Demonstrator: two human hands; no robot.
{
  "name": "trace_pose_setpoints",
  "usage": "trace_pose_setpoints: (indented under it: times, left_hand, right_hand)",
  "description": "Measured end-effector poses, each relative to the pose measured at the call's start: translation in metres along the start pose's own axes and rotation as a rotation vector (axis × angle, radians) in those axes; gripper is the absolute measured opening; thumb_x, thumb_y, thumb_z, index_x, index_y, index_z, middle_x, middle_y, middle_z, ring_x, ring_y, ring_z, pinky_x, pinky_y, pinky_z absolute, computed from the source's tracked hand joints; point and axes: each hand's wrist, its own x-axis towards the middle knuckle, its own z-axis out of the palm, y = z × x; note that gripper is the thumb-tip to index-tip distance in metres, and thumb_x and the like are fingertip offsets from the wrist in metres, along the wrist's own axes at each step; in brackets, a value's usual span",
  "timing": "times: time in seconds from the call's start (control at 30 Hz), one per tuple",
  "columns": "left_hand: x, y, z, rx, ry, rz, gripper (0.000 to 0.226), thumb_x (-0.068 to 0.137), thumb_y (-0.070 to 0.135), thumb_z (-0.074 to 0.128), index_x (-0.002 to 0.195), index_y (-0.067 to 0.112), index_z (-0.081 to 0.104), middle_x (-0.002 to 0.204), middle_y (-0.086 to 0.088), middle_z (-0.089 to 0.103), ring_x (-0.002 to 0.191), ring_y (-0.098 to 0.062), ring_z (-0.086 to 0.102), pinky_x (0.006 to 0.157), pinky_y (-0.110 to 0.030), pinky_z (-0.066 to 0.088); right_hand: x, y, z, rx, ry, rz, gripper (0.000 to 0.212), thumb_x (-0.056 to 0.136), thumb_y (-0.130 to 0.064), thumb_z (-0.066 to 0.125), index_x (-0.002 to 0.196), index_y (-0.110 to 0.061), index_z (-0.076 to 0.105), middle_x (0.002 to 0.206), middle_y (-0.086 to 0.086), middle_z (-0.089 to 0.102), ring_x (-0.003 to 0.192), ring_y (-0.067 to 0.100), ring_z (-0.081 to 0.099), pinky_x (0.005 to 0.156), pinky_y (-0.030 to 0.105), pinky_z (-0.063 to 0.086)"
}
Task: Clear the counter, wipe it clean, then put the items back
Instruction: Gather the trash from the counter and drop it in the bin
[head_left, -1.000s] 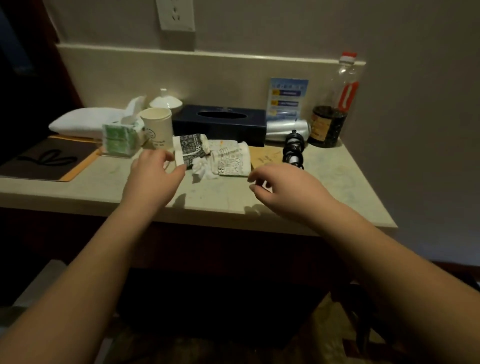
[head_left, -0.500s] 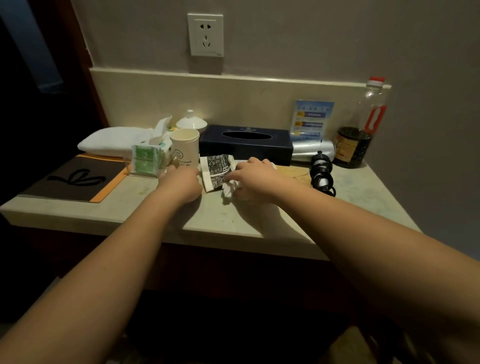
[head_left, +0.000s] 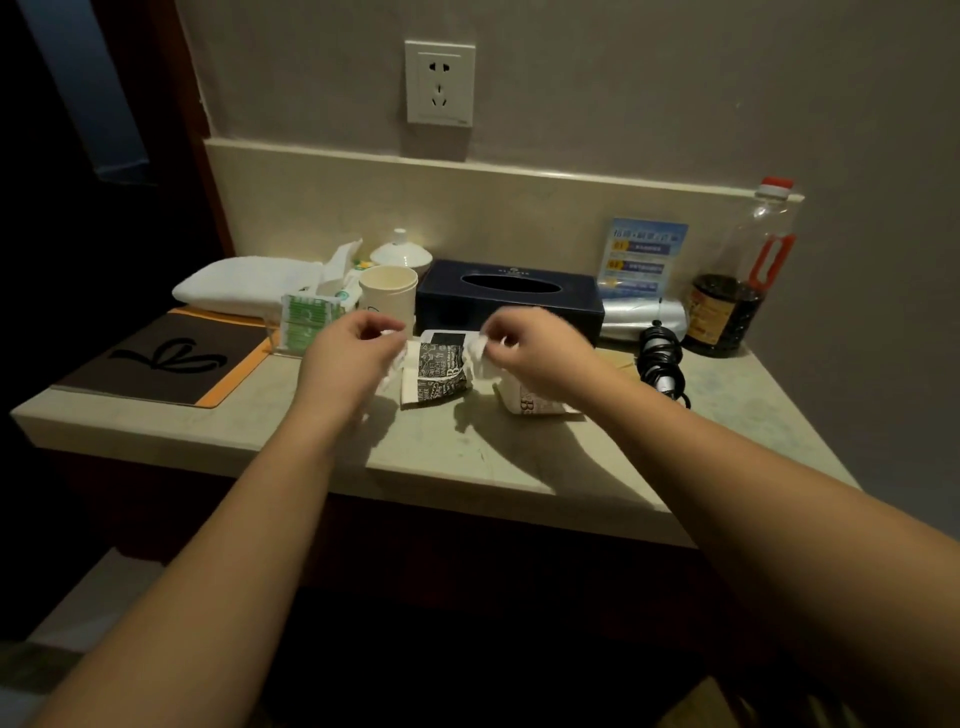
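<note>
Tabletop (head_left: 467, 457) clearing begins: left hand (head_left: 348, 348) and right hand (head_left: 535, 348) each pinch crumpled tissue (head_left: 480, 345) above printed wrappers (head_left: 436, 374).

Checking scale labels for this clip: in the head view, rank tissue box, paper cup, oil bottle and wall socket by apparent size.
1. tissue box
2. oil bottle
3. wall socket and paper cup: look alike, and the socket sits farther back, so unranked.

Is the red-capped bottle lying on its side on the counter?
No, the bottle stands upright at the back right corner of the counter, its red cap at the top.
</note>
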Motion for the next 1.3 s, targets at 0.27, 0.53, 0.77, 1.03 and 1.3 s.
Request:
trace_pose_setpoints:
  times: [0.27, 0.53, 0.77, 1.03, 1.3]
  left_hand:
    - [-0.021, 0.014, 0.037, -0.974, -0.054, -0.397, 0.016, 0.094, 0.001, 0.053, 0.103, 0.009, 0.063, 0.081, -0.007, 0.069, 0.069, -0.014, 0.064, 0.051, -0.021, 0.051]
    - [-0.021, 0.004, 0.023, -0.970, -0.153, -0.462, 0.026, 0.101, 0.013, 0.045, 0.119, 0.001, 0.059, 0.106, -0.016, 0.067, 0.093, -0.023, 0.067, 0.089, -0.039, 0.053]
    - [-0.012, -0.005, 0.010, -0.517, 0.068, -0.412, 0.028, 0.094, -0.003, 0.041, 0.092, 0.017, 0.060, 0.096, -0.010, 0.062, 0.076, -0.023, 0.060, 0.062, -0.033, 0.048]
    - [-0.006, -0.002, 0.013, -0.323, 0.055, -0.379, 0.016, 0.092, 0.021, 0.052, 0.106, 0.020, 0.059, 0.097, -0.002, 0.056, 0.089, -0.018, 0.053, 0.085, -0.039, 0.051]
    - [0.001, -0.002, 0.008, -0.347, 0.037, -0.443, 0.030, 0.095, 0.044, 0.046, 0.093, 0.018, 0.062, 0.104, -0.002, 0.056, 0.087, -0.019, 0.047, 0.068, -0.033, 0.041]
  right_hand:
    - [-0.004, -0.043, 0.016, 0.566, 0.141, 0.050, 0.011, 0.088, -0.029, 0.066, 0.096, -0.022, 0.068, 0.093, -0.008, 0.068, 0.087, 0.007, 0.062, 0.078, 0.028, 0.053]
    - [0.003, -0.043, 0.033, 0.258, -0.029, -0.054, 0.021, 0.091, -0.024, 0.057, 0.108, -0.022, 0.070, 0.105, -0.006, 0.063, 0.094, 0.011, 0.059, 0.081, 0.031, 0.051]
    - [0.044, -0.016, 0.033, -0.042, -0.120, 0.158, 0.032, 0.090, -0.035, 0.059, 0.120, -0.024, 0.060, 0.122, -0.001, 0.058, 0.112, 0.020, 0.054, 0.096, 0.040, 0.045]
    - [0.071, -0.015, 0.042, -0.365, -0.274, 0.167, 0.062, 0.080, -0.052, 0.069, 0.132, -0.024, 0.051, 0.128, 0.004, 0.052, 0.119, 0.028, 0.045, 0.098, 0.044, 0.035]
    - [0.068, -0.011, 0.021, -0.126, -0.308, 0.264, 0.044, 0.081, -0.042, 0.072, 0.114, -0.016, 0.060, 0.108, 0.003, 0.063, 0.093, 0.019, 0.057, 0.082, 0.033, 0.049]
